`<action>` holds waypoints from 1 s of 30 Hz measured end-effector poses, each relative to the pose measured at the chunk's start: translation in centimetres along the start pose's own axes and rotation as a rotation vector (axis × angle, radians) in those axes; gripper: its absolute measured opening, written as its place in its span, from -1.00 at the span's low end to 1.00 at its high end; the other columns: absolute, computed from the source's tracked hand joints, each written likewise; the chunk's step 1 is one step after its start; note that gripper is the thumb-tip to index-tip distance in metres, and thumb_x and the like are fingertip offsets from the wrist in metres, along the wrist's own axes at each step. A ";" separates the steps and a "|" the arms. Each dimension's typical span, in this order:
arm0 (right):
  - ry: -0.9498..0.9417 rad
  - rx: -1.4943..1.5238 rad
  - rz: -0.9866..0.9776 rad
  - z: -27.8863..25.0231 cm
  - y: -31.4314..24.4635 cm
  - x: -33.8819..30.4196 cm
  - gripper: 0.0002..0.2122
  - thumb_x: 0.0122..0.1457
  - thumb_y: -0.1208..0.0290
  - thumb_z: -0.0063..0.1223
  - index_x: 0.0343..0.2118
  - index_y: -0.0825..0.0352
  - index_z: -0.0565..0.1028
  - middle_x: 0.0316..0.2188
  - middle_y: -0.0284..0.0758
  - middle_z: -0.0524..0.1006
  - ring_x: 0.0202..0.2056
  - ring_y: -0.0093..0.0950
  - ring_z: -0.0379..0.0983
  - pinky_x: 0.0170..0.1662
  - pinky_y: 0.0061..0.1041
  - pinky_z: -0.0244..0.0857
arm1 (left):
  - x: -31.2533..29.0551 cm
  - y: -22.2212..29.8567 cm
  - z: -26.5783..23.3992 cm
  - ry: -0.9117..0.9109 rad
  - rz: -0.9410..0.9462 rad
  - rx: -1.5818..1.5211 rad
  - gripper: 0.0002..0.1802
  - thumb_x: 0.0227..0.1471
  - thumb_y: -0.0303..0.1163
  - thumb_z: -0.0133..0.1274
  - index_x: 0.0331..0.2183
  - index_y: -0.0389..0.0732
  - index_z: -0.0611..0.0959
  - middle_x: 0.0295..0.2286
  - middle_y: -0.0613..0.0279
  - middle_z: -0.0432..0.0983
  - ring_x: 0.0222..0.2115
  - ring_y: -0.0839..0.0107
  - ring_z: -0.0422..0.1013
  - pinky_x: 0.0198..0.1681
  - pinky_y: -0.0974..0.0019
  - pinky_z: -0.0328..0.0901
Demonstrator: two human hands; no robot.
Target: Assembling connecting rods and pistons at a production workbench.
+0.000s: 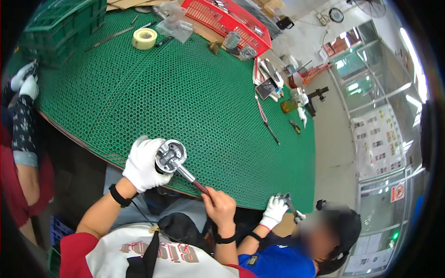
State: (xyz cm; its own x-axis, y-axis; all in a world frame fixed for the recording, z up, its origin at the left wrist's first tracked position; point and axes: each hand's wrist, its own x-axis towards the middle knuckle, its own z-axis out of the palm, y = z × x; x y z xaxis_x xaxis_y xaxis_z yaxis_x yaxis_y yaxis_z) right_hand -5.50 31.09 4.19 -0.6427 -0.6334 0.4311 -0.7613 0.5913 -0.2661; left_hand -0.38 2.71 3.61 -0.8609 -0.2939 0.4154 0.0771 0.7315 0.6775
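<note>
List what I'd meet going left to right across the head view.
Green plastic crate → white-gloved left hand → round silver metal part → bare right hand → dark rectangular phone-like device → jar with amber contents → large white poster.

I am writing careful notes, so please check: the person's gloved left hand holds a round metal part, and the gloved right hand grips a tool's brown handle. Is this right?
Not quite: the head view shows the right hand bare, with no glove. The gloved left hand does hold the round metal part, and the right hand does grip the tool's brown handle.
</note>
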 end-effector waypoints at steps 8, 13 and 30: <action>0.041 0.025 -0.002 0.2 -0.2 1.0 -0.77 0.04 0.35 0.34 -0.24 0.25 0.60 -0.60 -0.33 0.46 -0.58 -0.33 0.45 -0.51 -0.34 0.33 | -0.5 -1.1 1.6 0.077 0.102 0.087 0.02 -0.45 -0.27 0.46 0.12 -0.30 0.43 -0.03 -0.10 0.47 -0.04 -0.09 0.42 0.08 0.00 0.34; 0.065 0.086 0.034 0.7 0.0 1.5 -0.79 0.03 0.36 0.33 -0.26 0.25 0.60 -0.61 -0.36 0.42 -0.59 -0.36 0.44 -0.53 -0.35 0.32 | -0.8 -1.4 2.1 0.069 0.075 0.072 0.01 -0.46 -0.37 0.46 0.14 -0.31 0.45 -0.01 -0.08 0.46 0.01 -0.01 0.43 0.11 0.08 0.36; 0.097 0.138 0.036 0.7 -0.1 2.0 -0.82 0.01 0.35 0.34 -0.33 0.25 0.63 -0.63 -0.37 0.46 -0.59 -0.34 0.46 -0.52 -0.33 0.32 | -0.9 -2.4 2.7 0.141 0.090 0.037 -0.02 -0.46 -0.38 0.48 0.10 -0.36 0.47 -0.04 -0.05 0.49 -0.04 0.07 0.49 0.07 0.14 0.41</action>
State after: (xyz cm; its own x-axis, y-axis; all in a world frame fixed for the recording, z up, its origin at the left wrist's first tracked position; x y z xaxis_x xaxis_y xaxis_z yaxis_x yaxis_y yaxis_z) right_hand -6.76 29.38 4.48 -0.6633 -0.5580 0.4987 -0.7470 0.5341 -0.3959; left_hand -1.16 2.93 -0.05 -0.7719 -0.3077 0.5563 0.1297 0.7805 0.6116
